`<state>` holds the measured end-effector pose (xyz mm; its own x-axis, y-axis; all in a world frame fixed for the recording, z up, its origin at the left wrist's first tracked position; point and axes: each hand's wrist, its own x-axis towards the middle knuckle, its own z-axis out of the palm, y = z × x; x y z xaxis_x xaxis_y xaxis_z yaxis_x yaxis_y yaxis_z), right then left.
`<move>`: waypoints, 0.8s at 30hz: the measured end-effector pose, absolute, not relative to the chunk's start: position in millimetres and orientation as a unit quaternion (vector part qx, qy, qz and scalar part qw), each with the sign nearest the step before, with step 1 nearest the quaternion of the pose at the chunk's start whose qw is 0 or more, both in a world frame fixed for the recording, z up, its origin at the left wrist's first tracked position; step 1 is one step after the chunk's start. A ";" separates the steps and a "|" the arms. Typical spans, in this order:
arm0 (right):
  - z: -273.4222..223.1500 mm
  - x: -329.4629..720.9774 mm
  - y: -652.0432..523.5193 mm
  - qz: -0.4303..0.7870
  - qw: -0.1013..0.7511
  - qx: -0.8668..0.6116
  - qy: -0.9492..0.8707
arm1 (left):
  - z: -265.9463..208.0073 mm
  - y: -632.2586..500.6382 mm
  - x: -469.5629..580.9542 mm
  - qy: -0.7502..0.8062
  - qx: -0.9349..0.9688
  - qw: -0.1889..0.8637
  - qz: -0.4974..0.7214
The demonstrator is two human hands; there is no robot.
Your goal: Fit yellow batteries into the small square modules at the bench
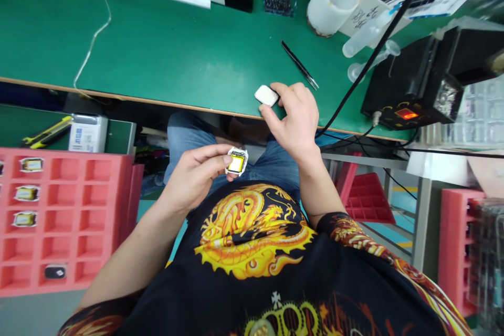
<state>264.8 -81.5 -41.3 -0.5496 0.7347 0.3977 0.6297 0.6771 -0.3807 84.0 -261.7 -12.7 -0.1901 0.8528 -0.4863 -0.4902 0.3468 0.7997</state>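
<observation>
Between the thumb and fingers of my left hand (pixel 199 172) is a small white-framed electronic module (pixel 237 163) with a yellow-edged, white-faced block inside it. It is held above my lap, short of the table edge. My right hand (pixel 296 118) rests at the front of the green table, thumb and index finger pinching the right end of a white rounded-square cover (pixel 266 95). The cover lies at the table surface, and its underside is hidden. Black tweezers (pixel 300 65) lie just beyond my right hand.
At left stands a pink foam tray (pixel 59 220) with similar modules in some compartments. A black box with a lit red display (pixel 407 114) sits at right, a black cable (pixel 364 71) crossing before it. Behind are a white cup (pixel 334 0) and a box of tiny screws (pixel 279 1).
</observation>
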 end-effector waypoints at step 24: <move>-27.1 265.5 -156.8 0.328 0.276 -0.311 -0.849 | -18.9 -274.7 81.4 0.675 0.448 0.289 0.510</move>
<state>265.5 -156.8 -27.1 -0.6551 0.7077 0.2645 0.3465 0.5925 -0.7273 81.4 -274.7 -18.9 -0.4314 0.8996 0.0674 0.3114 0.0784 0.9470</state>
